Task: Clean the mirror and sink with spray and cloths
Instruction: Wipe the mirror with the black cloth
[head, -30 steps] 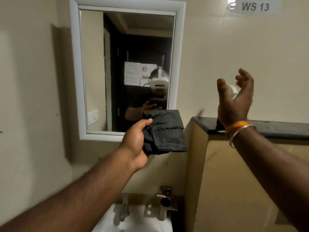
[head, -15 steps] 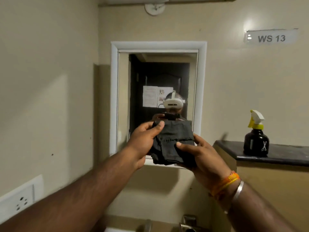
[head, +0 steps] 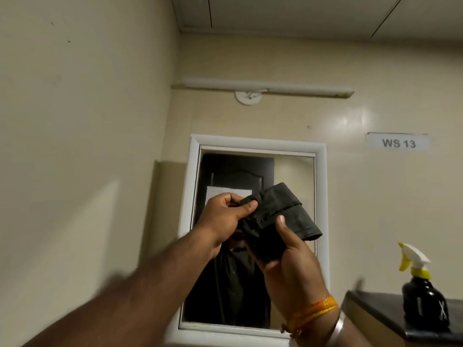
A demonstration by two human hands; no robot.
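A folded black cloth [head: 278, 216] is held up in front of the white-framed mirror [head: 295, 176]. My left hand [head: 223, 219] pinches the cloth's left edge between thumb and fingers. From below, my right hand [head: 288, 259] grips it, thumb on the front. A black spray bottle [head: 423, 294] with a white and yellow trigger head stands on the dark ledge [head: 370, 304] at the lower right, apart from both hands. The sink is out of view.
A beige wall closes in on the left. Above the mirror runs a white pipe [head: 268, 86]. A "WS 13" label [head: 398, 142] is stuck on the wall at the right. The mirror reflects a dark door and a person.
My right hand left the spray bottle on the ledge and came across to take the cloth from below. The view tilted upward, so the sink dropped out of sight.
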